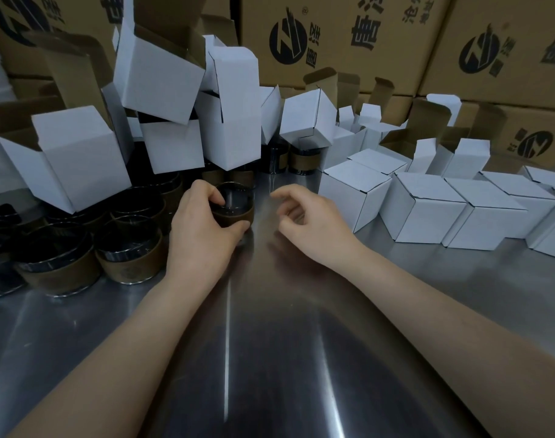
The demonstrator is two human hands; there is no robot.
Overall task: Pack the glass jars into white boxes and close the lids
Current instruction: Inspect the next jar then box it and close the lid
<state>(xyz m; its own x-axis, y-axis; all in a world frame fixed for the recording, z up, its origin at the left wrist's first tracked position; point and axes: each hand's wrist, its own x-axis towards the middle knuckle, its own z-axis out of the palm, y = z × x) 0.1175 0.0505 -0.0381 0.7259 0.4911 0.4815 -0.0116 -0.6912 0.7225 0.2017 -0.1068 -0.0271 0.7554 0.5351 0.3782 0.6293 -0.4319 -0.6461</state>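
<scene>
Glass jar, round and clear with a brown band round its lower half (pixel 238 214), stands upright on the polished steel table (pixel 269 343), mouth up, about midway across and toward the far edge. The left hand (pixel 200 222) grasps it from its left side, fingers curled over the rim and thumb pressed against the band low down. The right hand (pixel 307 216) holds nothing. It hovers just beside the jar on the right, apart from it, with its fingers loosely curled.

More banded glass jars (pixel 127 257) cluster toward the table's left edge, just beside the held one. Behind them, along the far edge, rises a heap of open white cardboard boxes with brown insides (pixel 156 74), flaps raised, tilted every which way. Closed white boxes (pixel 427 210) stand in a row toward the right edge, and large brown printed cartons (pixel 333 36) are stacked beyond the far edge.

The coming move likely turns on bringing a box mouth to the jar. The jar's axis is vertical, so a box must sit mouth-up for it to drop in base first. The open boxes lie behind and to the left of the grip, and the closed ones lie to the right. The free right hand is nearer the closed row, so it would probably have to reach past the jar toward the far edge to fetch an open box.
</scene>
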